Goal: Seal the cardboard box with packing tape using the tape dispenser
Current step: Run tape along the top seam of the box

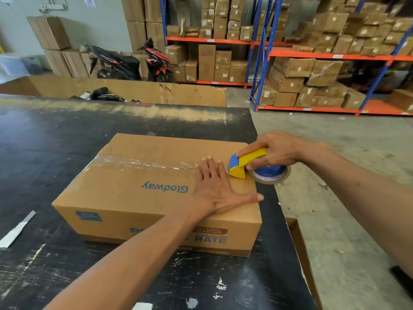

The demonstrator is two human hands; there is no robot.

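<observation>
Cardboard box, flaps closed, taped

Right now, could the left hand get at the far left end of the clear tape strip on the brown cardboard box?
Probably yes: the left hand lies flat on the brown cardboard box, and nothing sits along the clear tape strip.

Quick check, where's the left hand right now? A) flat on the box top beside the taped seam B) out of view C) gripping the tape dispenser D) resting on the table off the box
A: the left hand lies palm down with fingers spread on top of the cardboard box, next to the clear tape strip, while the right hand grips the tape dispenser at the box's right edge.
</observation>
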